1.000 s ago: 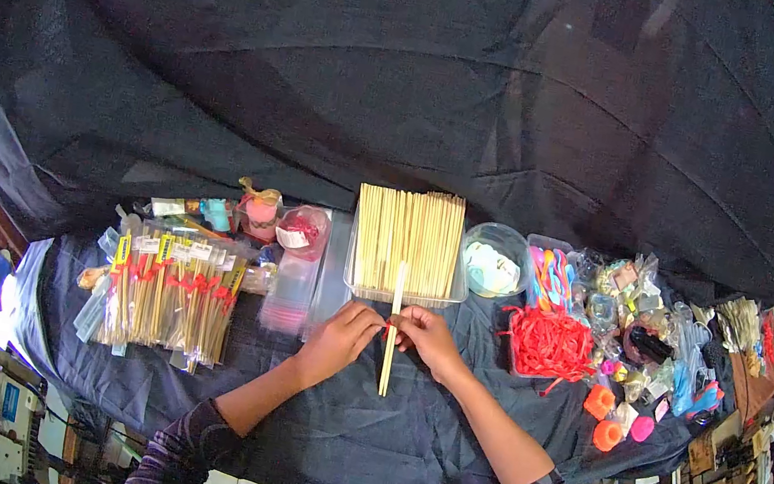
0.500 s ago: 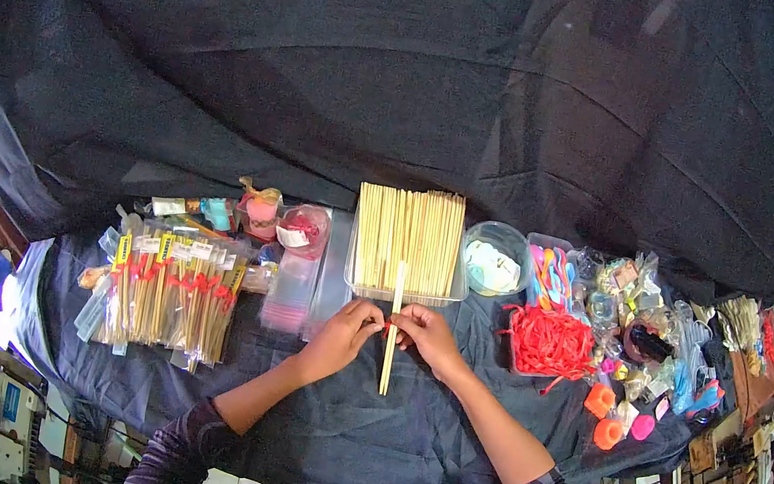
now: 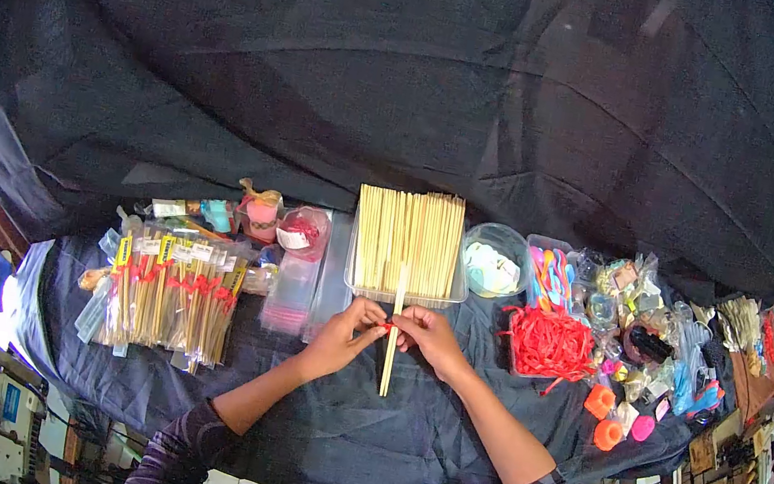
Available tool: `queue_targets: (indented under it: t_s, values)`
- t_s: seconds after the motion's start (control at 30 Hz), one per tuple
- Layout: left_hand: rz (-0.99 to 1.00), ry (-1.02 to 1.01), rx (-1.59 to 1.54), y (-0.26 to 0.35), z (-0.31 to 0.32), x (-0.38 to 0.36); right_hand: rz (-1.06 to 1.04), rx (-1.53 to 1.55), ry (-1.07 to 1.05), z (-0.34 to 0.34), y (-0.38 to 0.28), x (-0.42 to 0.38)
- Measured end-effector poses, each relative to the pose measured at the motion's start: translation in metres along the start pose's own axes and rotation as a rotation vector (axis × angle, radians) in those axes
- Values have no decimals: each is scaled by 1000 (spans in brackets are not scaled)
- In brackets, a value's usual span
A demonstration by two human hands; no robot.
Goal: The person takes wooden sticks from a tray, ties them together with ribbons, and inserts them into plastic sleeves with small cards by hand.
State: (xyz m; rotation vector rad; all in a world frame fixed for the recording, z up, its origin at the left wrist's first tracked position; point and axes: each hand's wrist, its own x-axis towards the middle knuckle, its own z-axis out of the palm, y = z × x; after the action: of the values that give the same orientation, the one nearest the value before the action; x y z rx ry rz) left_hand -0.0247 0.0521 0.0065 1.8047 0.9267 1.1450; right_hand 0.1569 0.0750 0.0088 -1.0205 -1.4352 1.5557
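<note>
A pair of pale wooden chopsticks point(image 3: 387, 369) stands lengthwise in front of me, between my two hands. Around its middle shows a small bit of red ribbon point(image 3: 387, 327). My left hand point(image 3: 347, 335) pinches at this ribbon from the left, thumb and forefinger close together. From the right, my right hand point(image 3: 433, 341) grips the chopsticks at the same height; whether its fingertips also hold ribbon is hidden. The upper ends of the pair overlap a clear tray point(image 3: 451, 304) full of loose chopsticks point(image 3: 409, 230).
Bagged chopsticks tied with red ribbon point(image 3: 170, 299) lie at left, beside clear plastic sleeves point(image 3: 288, 292). A round tub point(image 3: 500, 232) with white pieces stands right of the tray. Farther right are a container of red ribbons point(image 3: 550, 344), colourful spoons point(image 3: 552, 273) and assorted small items.
My left fingers have shifted slightly at the ribbon, and the red bit sits a little differently. The chopsticks and my right hand stay nearly in place.
</note>
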Motion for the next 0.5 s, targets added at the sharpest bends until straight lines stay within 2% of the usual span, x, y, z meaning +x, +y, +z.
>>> queue_targets:
  t_s: [0.3,0.5]
  values:
    - [-48,54,-108,-21,2,0,13,30,-170,-10,-5,-1]
    - [-83,63,-116,-19,3,-1,-86,-174,-155,-9,-6,-3]
